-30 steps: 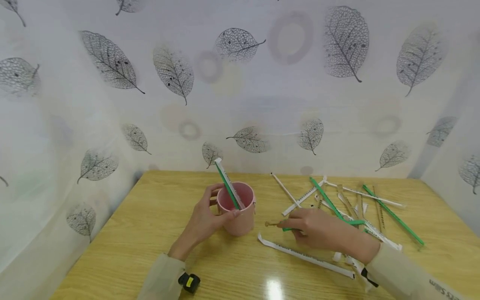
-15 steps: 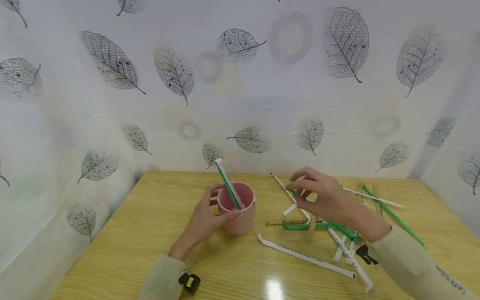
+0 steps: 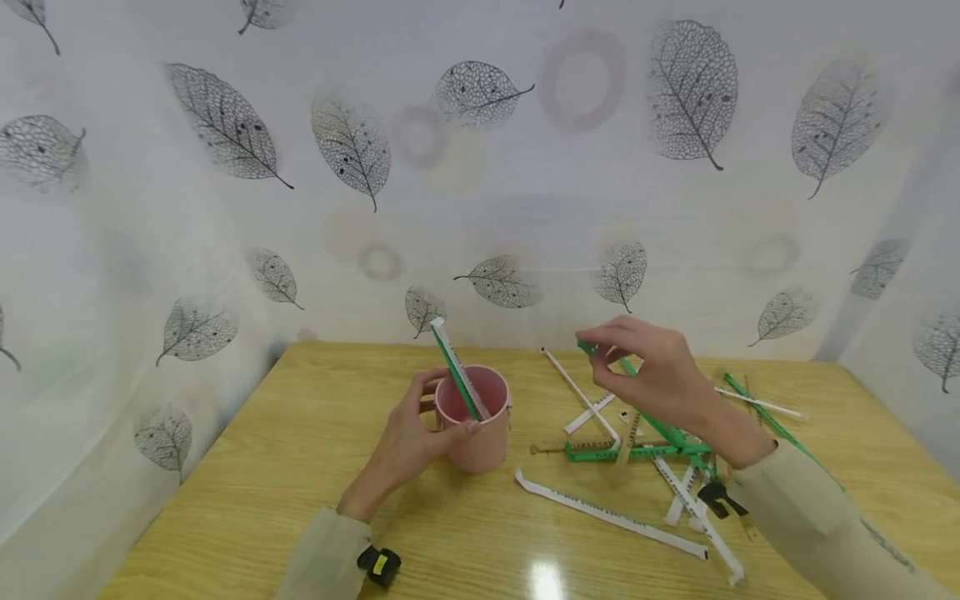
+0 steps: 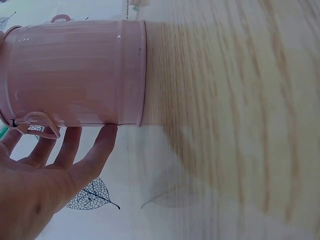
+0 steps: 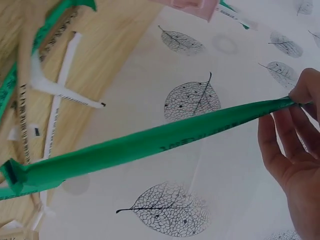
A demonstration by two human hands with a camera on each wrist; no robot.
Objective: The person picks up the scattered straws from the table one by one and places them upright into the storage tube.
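A small pink bucket (image 3: pixel 480 454) stands upright on the table, a green straw and a white wrapped straw (image 3: pixel 459 367) leaning out over its rim. My left hand (image 3: pixel 405 446) holds the bucket from the left, thumb at the front of the rim. In the left wrist view, its fingers (image 4: pixel 95 155) lie along the bucket's side. Above the pile on the right, my right hand (image 3: pixel 660 375) pinches one end of a green wrapped straw (image 5: pixel 150 137). That straw slants down from the fingertips, and its far end hangs over other straws in the right wrist view.
Several green, white and brown wrapped straws (image 3: pixel 675 454) lie crossed on the wooden table (image 3: pixel 300 467) to the right. One white straw (image 3: pixel 611 512) lies apart, nearer the front. A leaf-patterned sheet (image 3: pixel 510 200) hangs behind the table's back edge.
My right hand has risen from the pile, moving up and back, and now lifts a green wrapped straw by its end. The left hand and bucket have stayed put.
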